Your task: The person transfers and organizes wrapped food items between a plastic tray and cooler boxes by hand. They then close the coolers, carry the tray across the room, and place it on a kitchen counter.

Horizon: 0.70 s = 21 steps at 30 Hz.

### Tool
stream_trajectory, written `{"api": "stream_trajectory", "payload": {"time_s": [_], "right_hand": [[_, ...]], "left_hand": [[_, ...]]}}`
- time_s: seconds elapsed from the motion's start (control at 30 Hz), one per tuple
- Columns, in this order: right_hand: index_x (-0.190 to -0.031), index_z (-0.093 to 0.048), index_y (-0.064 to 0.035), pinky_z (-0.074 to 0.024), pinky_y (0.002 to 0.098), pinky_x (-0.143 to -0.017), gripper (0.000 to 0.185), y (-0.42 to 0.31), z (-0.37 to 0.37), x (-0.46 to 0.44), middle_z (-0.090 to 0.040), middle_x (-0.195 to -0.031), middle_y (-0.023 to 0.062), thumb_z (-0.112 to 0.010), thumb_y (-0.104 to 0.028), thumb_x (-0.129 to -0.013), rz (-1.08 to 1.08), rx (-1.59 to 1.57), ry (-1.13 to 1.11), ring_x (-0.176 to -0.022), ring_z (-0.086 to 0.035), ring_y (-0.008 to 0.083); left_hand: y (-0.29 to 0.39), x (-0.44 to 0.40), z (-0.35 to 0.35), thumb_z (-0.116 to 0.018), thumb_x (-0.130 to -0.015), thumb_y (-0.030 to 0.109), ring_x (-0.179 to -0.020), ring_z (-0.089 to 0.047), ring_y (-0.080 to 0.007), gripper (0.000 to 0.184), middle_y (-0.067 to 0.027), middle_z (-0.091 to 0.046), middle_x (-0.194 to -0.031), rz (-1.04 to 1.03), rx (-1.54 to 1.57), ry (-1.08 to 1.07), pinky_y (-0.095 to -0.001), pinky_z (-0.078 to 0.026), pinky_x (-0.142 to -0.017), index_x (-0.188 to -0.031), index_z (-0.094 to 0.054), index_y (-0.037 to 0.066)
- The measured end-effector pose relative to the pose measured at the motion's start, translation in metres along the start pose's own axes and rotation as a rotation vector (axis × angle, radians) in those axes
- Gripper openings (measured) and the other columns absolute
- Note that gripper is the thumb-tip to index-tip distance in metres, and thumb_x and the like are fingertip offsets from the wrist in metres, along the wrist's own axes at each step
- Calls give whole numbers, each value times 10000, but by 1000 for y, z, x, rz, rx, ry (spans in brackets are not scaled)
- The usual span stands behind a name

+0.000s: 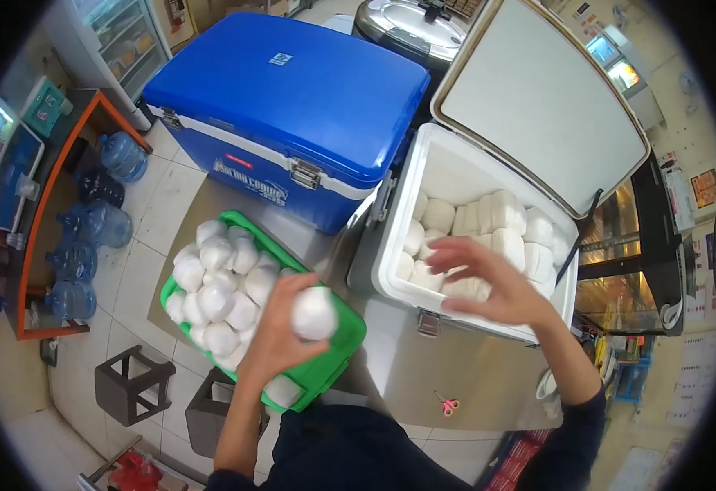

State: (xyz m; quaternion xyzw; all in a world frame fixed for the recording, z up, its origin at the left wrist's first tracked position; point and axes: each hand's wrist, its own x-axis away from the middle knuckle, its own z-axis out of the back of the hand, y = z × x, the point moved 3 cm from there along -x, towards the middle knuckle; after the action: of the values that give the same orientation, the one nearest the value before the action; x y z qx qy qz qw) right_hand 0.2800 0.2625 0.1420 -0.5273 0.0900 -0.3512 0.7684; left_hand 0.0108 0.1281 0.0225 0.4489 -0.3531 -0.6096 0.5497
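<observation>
Observing a white, rounded, slightly blurred ball [315, 313]. Finding it in the left hand [278, 326], clamped between fingers and thumb, above the green tray [348, 326]. Noting the right hand [499, 285], fingers and thumb apart, over the open cooler [395, 285] of white pieces [505, 214].

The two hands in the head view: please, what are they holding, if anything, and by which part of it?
The left hand holds one white bundle, gripped by its opposite sides. The right hand is open and seems to hold nothing.

Left grip [272, 334] cups inward; right grip [501, 288] hovers loosely spread.
</observation>
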Motion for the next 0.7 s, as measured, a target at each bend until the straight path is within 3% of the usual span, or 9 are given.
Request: {"api": "stream_trajectory", "payload": {"time_s": [0.03,0.13,0.2,0.27,0.33,0.47,0.57,0.6,0.7], "right_hand": [[-1517,-372,-65,-505,371,-1006,868,-9,-12,1,-574,-1348,133,-847,-239,-812,-27,-125,-39,-1219,-587,196],[-1427,-479,-48,-527,370,-916,742,-11,-21,-9,-598,-1291,137,-822,-329,-832,-72,-7,-62,-1147,-607,235],[-1371,-535,-27,-534,364,-860,707,-2,-5,-21,-618,-1247,137,-817,-379,-827,-140,92,-71,-1095,-620,242],[-1269,-589,5,-529,360,-806,684,26,32,-37,-654,-1152,128,-828,-405,-777,-72,141,131,-1006,-631,212],[-1179,-600,-36,-506,318,-796,568,74,61,-58,-647,-1088,114,-869,-281,-742,-264,325,138,-915,-627,186],[-1128,-630,-25,-512,373,-832,602,190,85,-96,-689,-1007,159,-868,-365,-691,-358,623,142,-949,-646,276],[-1117,-690,-21,-526,484,-889,626,311,107,-127,-690,-1074,221,-849,-434,-674,-408,986,-87,-1015,-652,385],[-1252,-662,-44,-495,483,-985,604,302,108,-122,-660,-1266,207,-805,-321,-733,-254,1036,-65,-1147,-621,391],[-1283,-643,-50,-464,499,-1022,638,309,113,-143,-638,-1296,220,-797,-360,-746,-27,1051,-90,-1187,-591,403]], "left_hand": [[32,-18,-7,-813,-581,59,-1274,-482,-386,887,-179,-504,-1345,-123,1,-54,-454,-417,-1088,-1403,-480,66],[89,-73,-43,-840,-603,67,-1363,-395,-386,1008,-168,-406,-1463,-510,-8,-191,-469,-373,-1134,-1508,-399,99],[108,-101,-49,-846,-624,82,-1370,-387,-387,1006,-166,-391,-1478,-575,-117,-111,-471,-366,-1139,-1520,-388,107],[114,-103,-43,-851,-645,96,-1377,-378,-388,1005,-165,-375,-1494,-636,-229,-23,-472,-359,-1144,-1531,-377,114],[104,-87,-21,-844,-686,111,-1390,-364,-388,973,-166,-363,-1507,-432,-107,30,-470,-356,-1147,-1537,-373,113],[32,-12,-1,-825,-792,185,-1340,-459,-357,818,-163,-484,-1451,-60,-123,75,-440,-358,-1144,-1489,-412,71],[-53,94,6,-789,-855,216,-1311,-516,-325,647,-172,-533,-1417,198,-171,27,-419,-381,-1130,-1398,-488,33],[-59,130,12,-757,-879,203,-1304,-520,-315,574,-163,-547,-1398,301,-152,62,-414,-398,-1118,-1369,-509,38],[-90,245,13,-733,-845,127,-1219,-545,-347,613,-166,-588,-1269,482,-258,257,-450,-447,-1043,-1410,-499,74]]}}
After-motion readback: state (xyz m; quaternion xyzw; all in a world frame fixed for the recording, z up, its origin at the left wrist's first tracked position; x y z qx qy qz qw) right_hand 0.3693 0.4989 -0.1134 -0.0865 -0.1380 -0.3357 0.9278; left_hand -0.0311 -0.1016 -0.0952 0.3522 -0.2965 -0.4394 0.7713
